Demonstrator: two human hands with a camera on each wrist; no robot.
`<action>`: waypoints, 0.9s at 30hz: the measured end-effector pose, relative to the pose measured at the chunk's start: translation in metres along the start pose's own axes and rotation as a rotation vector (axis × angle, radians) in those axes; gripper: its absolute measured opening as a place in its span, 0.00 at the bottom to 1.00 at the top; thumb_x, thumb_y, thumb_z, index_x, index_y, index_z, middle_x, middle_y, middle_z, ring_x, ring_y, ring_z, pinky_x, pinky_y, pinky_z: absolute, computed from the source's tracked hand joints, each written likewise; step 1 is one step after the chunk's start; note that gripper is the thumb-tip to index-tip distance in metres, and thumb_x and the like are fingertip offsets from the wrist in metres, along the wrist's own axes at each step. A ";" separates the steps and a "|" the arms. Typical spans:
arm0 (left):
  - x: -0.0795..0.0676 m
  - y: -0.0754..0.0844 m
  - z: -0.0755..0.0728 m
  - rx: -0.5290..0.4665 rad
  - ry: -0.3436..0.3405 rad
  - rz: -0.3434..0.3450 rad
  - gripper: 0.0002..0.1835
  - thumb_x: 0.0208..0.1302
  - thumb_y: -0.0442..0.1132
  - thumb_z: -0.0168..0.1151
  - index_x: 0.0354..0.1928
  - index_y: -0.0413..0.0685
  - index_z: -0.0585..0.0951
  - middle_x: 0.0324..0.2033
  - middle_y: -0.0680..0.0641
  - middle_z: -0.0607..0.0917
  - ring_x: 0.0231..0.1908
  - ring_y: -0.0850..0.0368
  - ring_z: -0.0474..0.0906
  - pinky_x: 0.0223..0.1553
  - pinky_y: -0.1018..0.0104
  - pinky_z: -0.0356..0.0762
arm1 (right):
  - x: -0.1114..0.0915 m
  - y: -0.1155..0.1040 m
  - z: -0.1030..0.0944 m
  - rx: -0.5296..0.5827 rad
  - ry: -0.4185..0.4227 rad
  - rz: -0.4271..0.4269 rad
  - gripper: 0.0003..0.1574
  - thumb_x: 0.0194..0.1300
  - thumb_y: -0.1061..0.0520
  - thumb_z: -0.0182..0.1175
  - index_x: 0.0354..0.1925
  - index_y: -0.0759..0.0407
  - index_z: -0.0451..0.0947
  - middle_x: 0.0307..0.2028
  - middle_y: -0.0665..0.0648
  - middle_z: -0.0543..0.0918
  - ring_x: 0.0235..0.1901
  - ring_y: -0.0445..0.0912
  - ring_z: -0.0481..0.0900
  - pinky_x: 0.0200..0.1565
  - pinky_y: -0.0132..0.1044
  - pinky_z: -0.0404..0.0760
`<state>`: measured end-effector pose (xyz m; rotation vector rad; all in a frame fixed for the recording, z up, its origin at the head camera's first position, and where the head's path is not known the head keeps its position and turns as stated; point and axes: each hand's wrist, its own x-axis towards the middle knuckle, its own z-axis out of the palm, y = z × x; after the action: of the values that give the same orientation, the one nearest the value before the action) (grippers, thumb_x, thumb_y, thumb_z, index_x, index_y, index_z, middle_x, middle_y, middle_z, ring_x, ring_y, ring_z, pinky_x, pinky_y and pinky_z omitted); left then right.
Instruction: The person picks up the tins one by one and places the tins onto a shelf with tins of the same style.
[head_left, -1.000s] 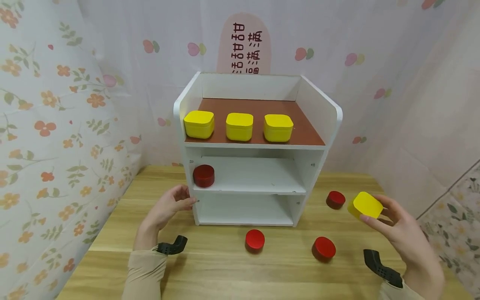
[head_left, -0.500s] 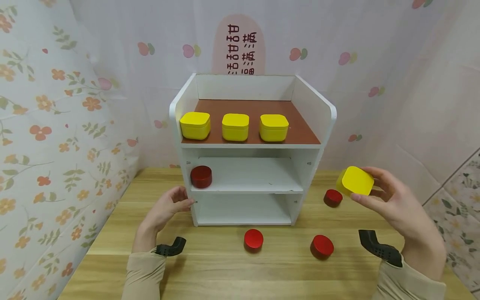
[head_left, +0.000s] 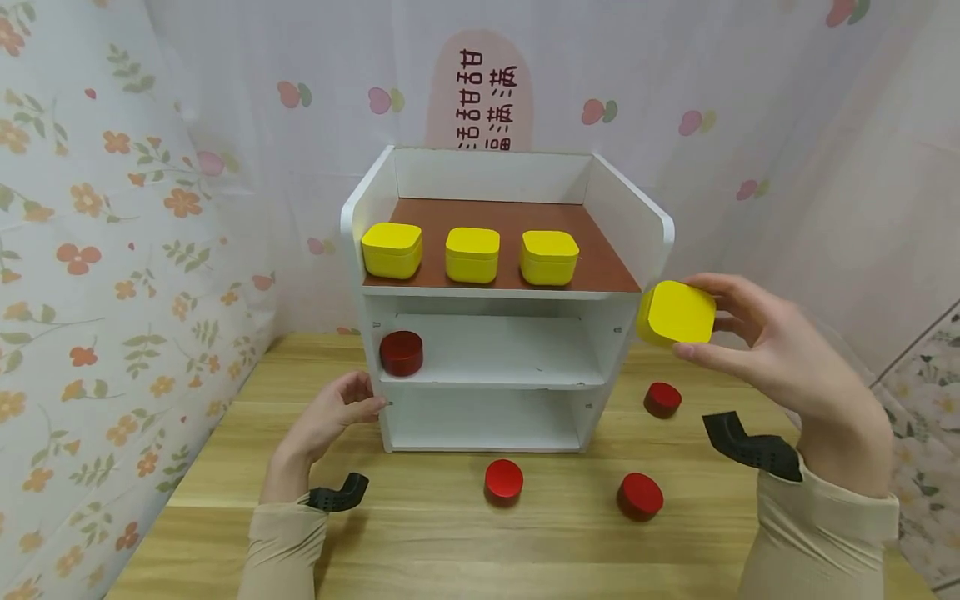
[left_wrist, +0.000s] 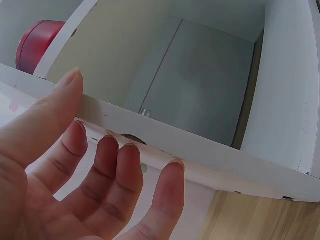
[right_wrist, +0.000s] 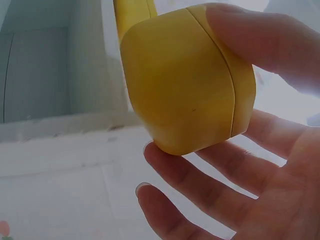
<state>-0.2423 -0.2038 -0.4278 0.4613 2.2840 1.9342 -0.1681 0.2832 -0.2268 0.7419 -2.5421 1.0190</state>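
Observation:
My right hand holds a yellow square tin between thumb and fingers, raised beside the right wall of a small white shelf unit. In the right wrist view the yellow tin shows a lid seam, with the thumb on one side and fingers under the other. My left hand grips the front edge of the unit's left side panel. The left wrist view shows the thumb lying over that panel and the fingers curled against its outer face. Several more yellow tins stand in a row on the brown top board.
A round red tin sits at the left end of the middle shelf. On the wooden table lie red tins in front of the unit, at front right and at right. A patterned curtain hangs behind.
My right hand has lifted the yellow tin up and leftward, from above the table at right to the right wall of the shelf unit. My left hand has stayed at the left panel.

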 end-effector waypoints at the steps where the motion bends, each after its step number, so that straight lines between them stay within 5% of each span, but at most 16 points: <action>1: 0.000 0.000 0.000 0.002 -0.001 0.000 0.15 0.66 0.36 0.65 0.47 0.35 0.73 0.41 0.37 0.77 0.41 0.50 0.76 0.47 0.59 0.80 | 0.005 -0.003 0.000 -0.010 -0.010 -0.002 0.43 0.55 0.69 0.71 0.66 0.58 0.66 0.57 0.52 0.73 0.48 0.42 0.75 0.49 0.20 0.72; 11: -0.001 -0.003 -0.003 0.007 0.005 -0.002 0.16 0.66 0.36 0.65 0.48 0.33 0.73 0.41 0.39 0.77 0.43 0.50 0.76 0.51 0.48 0.78 | 0.041 -0.026 -0.004 -0.157 -0.029 -0.002 0.42 0.54 0.61 0.75 0.65 0.50 0.70 0.53 0.49 0.78 0.43 0.40 0.75 0.43 0.21 0.71; 19: -0.001 -0.002 -0.004 0.009 0.006 0.004 0.17 0.66 0.36 0.64 0.48 0.32 0.72 0.42 0.37 0.77 0.42 0.50 0.75 0.51 0.46 0.77 | 0.057 -0.042 -0.003 -0.282 -0.032 -0.144 0.42 0.52 0.57 0.76 0.64 0.52 0.71 0.55 0.50 0.78 0.45 0.44 0.72 0.44 0.25 0.69; 27: -0.001 0.000 -0.001 0.015 0.000 -0.002 0.17 0.66 0.36 0.65 0.48 0.33 0.72 0.41 0.39 0.77 0.42 0.49 0.75 0.48 0.57 0.79 | 0.074 -0.039 0.001 -0.359 -0.104 -0.164 0.41 0.52 0.58 0.76 0.63 0.59 0.72 0.57 0.58 0.74 0.57 0.53 0.66 0.55 0.54 0.71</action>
<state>-0.2421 -0.2049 -0.4279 0.4611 2.2996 1.9175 -0.2068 0.2331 -0.1729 0.8952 -2.5952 0.4636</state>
